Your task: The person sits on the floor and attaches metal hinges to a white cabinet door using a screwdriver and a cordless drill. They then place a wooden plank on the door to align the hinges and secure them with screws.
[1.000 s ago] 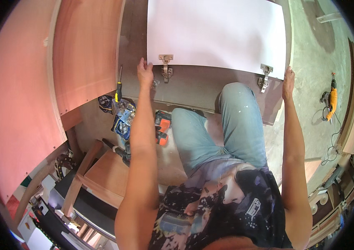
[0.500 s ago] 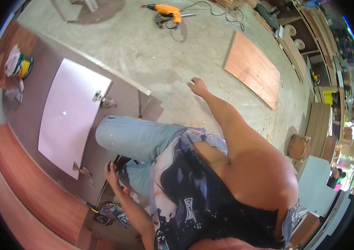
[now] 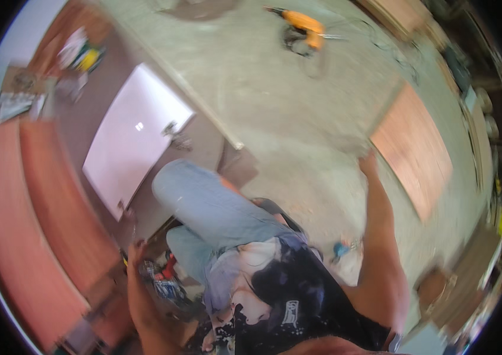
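My right hand (image 3: 369, 163) is stretched out to the right, beside the near left edge of a flat wooden board (image 3: 415, 151) lying on the floor. Blur hides its fingers, and whether it touches the board cannot be made out. Low on the left, my left hand (image 3: 137, 251) hovers by a cluster of tools (image 3: 168, 284), also smeared by motion. Just beyond it lies a glossy white panel (image 3: 132, 136) with a metal hinge (image 3: 172, 128) near its upper right corner and another hinge (image 3: 123, 208) near its lower end.
An orange power drill (image 3: 304, 28) with a cord rests on the concrete floor ahead. Long reddish boards (image 3: 32, 225) line the left side, with a bucket (image 3: 88, 59) behind them. Stacked timber stands along the right. A small blue object (image 3: 341, 249) lies by my right arm.
My view has turned, shifting the scene. My right hand has moved right, up to the wooden board. My left hand has moved down toward the tools on the left.
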